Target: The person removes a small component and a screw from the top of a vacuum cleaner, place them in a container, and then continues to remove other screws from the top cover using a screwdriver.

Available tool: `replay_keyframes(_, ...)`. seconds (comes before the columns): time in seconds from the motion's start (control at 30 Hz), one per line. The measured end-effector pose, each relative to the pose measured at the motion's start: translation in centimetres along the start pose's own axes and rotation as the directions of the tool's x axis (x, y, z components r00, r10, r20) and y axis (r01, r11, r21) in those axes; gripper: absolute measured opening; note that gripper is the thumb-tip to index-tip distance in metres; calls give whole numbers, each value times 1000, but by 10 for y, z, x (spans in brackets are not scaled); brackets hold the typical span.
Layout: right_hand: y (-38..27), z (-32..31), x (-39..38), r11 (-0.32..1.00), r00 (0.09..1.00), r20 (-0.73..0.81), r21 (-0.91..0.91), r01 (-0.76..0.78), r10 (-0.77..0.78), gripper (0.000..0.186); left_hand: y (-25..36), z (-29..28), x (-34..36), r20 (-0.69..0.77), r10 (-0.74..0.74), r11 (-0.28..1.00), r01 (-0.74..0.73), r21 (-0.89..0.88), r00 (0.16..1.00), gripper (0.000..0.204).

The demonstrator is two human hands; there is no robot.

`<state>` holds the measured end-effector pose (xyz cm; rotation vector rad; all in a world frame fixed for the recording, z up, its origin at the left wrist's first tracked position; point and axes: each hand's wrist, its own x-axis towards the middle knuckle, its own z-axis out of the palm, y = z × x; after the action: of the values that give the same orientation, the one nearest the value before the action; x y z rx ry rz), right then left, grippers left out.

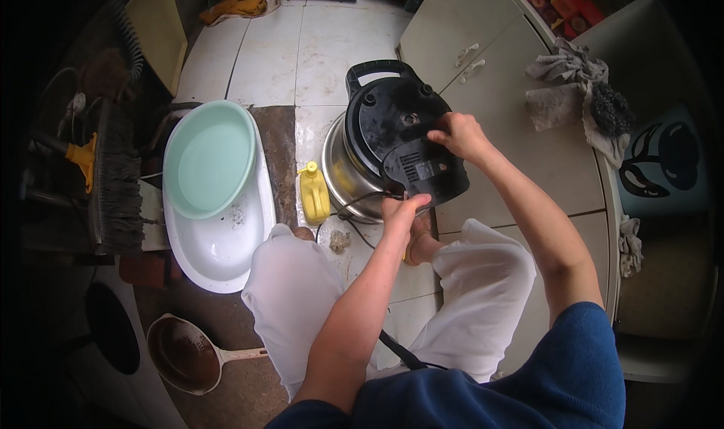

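Note:
A round black electric griddle (381,123), with a loop handle at its far end, is tilted with its underside up over a wide steel basin (332,157). Feet, vent slots and a label show on that underside. My left hand (400,210) is closed on its near edge, thumb on top, close to a black cord (362,196). At the right edge my right hand (461,135) is closed too, its thumb lying over the underside; its other fingertips are partly hidden. A yellow jug-shaped bottle (314,195) stands left of the basin, with a small scrubbing pad (339,241) on the floor nearby.
To the left, a pale green basin (211,161) rests on a white tub (226,252). A brush (117,180) stands beyond them, and a brown pan (185,353) lies nearer me. White cabinets (501,119) line the right, with rags (569,70) on their edge.

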<state>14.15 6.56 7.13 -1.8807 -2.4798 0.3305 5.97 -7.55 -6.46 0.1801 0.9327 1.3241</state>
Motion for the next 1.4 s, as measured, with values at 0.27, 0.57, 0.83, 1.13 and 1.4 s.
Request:
replay_keyframes(0.27,-13,-5,-10,995,999,-38,-94,34,-38,12,-4,-4,5,6,-32,999,32,-27,999,37)
replay_keyframes(0.57,-16,-1,-8,958,997,-40,-275,-76,68,14,-11,-8,10,8,-13,1000,13,-23,1000,38)
replay_keyframes(0.83,-8,-2,-9,968,984,-91,-214,129,-152,15,-8,-3,7,13,-2,1000,2,-16,1000,36)
replay_keyframes(1.13,-14,-3,-9,958,1000,24,-287,-9,16,16,-7,-4,6,11,-3,1000,3,-11,1000,33)
replay_keyframes(1.4,-1,6,-6,929,987,-60,-352,117,-147,20,1,1,0,23,-28,999,29,-32,999,32)
